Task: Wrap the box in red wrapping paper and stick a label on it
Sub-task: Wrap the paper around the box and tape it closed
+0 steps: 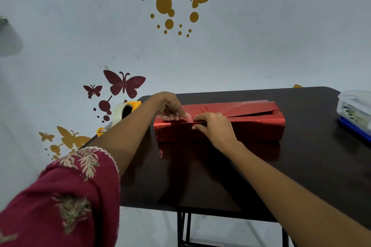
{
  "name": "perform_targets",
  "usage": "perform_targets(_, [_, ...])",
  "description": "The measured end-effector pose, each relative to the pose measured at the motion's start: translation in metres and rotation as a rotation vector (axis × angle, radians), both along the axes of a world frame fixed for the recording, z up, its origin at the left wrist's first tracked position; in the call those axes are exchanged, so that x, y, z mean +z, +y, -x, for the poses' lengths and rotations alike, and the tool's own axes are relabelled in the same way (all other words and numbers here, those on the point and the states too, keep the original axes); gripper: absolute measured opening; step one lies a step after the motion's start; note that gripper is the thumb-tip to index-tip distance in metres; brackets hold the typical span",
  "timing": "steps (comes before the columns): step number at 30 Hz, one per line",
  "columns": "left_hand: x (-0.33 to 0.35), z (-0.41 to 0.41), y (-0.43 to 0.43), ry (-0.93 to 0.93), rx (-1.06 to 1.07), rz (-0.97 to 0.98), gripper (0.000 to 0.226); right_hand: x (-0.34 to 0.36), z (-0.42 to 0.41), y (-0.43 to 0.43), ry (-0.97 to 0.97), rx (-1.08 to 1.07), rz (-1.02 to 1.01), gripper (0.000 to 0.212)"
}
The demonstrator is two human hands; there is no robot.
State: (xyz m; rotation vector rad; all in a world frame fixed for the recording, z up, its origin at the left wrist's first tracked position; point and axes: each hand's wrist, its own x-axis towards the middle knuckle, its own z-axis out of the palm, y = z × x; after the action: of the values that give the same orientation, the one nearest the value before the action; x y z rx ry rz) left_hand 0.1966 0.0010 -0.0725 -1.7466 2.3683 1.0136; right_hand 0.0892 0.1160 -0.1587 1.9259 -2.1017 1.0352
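Head view: box (259, 131) lies flat on the table (313, 168), long side across, fully under red paper (251, 107). Both hands sit on its top left part, and most of the box runs off to the right of them.

Left hand (170, 107): reaches in from the left, fingers laid out, tips pressing a pale bit of tape (187, 116) onto the paper seam. Nothing curled round anything. The tape is right under its fingertips and touches the right hand's fingertips too.

Right hand (215, 126): comes in from the near side, fingers on top of the seam, thumb on the near face below. It pinches the paper's folded edge there. Past its knuckles to the right the top flap lies loose and overlapped, not stuck down.

Hands are tip to tip at the seam.

Rest: tape dispenser (125, 110) on the table's left corner, behind the left forearm and well apart from the box. Clear tub (354, 109) with a blue lid under it sits far right of the right hand, at the table edge. Maroon embroidered sleeve (66, 196) covers the left upper arm. Butterfly decals (124, 83) on the wall beyond.
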Motion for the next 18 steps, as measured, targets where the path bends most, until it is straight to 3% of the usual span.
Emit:
perform_targets(13, [-0.010, 0.020, 0.000, -0.193, 0.000, 0.134, 0.031, -0.004, 0.001, 0.000, 0.016, -0.002, 0.037, 0.034])
perform_targets(18, [-0.008, 0.017, -0.002, -0.163, -0.043, 0.138, 0.030, -0.007, 0.002, -0.001, 0.056, -0.011, 0.056, 0.036])
